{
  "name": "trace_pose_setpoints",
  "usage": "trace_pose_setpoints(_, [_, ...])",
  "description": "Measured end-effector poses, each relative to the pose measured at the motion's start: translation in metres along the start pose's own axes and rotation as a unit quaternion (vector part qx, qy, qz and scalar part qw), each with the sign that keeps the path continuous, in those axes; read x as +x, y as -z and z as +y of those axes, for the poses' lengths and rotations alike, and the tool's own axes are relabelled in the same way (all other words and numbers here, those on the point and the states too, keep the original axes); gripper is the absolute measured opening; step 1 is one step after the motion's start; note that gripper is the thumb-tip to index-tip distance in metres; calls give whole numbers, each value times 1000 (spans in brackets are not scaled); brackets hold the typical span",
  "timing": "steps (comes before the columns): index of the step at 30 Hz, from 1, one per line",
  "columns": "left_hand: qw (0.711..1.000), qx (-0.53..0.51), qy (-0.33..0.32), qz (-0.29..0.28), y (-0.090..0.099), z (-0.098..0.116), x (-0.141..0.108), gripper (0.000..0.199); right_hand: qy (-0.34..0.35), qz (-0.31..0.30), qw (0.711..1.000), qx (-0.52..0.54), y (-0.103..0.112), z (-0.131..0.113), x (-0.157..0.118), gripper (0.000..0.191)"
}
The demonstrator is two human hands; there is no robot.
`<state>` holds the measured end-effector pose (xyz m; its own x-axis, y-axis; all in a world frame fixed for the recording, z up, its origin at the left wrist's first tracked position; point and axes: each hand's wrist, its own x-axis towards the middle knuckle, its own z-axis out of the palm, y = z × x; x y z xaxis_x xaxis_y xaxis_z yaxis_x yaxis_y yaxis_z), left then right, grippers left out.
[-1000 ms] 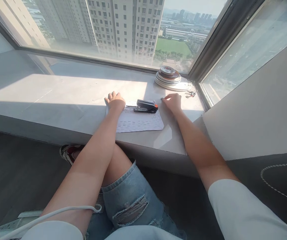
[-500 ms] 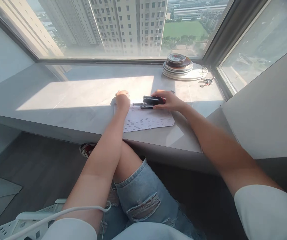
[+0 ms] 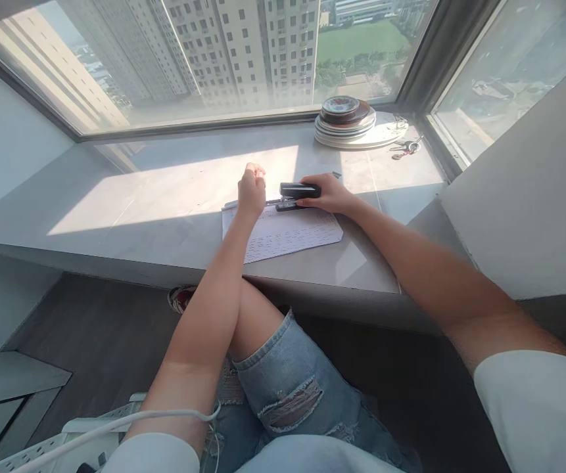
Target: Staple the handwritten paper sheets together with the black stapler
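Note:
A black stapler (image 3: 300, 190) is gripped by my right hand (image 3: 326, 193) from its right end, its jaws pointing left over the top edge of the papers. My left hand (image 3: 252, 189) is raised slightly above the upper left part of the papers, fingers curled together; whether something small is between them is hidden. White printed papers (image 3: 292, 233) lie flat on the stone sill (image 3: 174, 230). A thin pen-like item (image 3: 232, 204) lies along their top edge, partly behind my left hand.
Stacked plates (image 3: 344, 125) stand on the sill by the window at the back right. Keys (image 3: 407, 149) lie right of them. A small dark item (image 3: 336, 175) is behind my right hand. A white cable (image 3: 164, 413) crosses my left arm.
My left hand has lifted off the top left of the papers and moved a little right and back. My right hand still holds the stapler. The view has tilted slightly.

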<state>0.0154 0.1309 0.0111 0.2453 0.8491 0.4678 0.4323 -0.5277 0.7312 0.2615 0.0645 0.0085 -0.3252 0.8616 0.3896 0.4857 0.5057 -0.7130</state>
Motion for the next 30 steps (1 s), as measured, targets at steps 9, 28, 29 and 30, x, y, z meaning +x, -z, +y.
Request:
trace_pose_setpoints(9, [999,-8,14,46,10,7,-3,29,-38,91,994,42,0,18,2,48])
trace_pose_setpoints(28, [998,18,-47,-50,3,18,-6,18,-65,116,985,111,2,19,0,37])
trace_pose_setpoints(29, [998,18,-48,-41,5,19,-6,18,-65,117,985,113,2,19,0,37])
trace_pose_setpoints(30, [998,19,-48,-29,7,20,-5,18,-65,118,984,114,2,19,1,38])
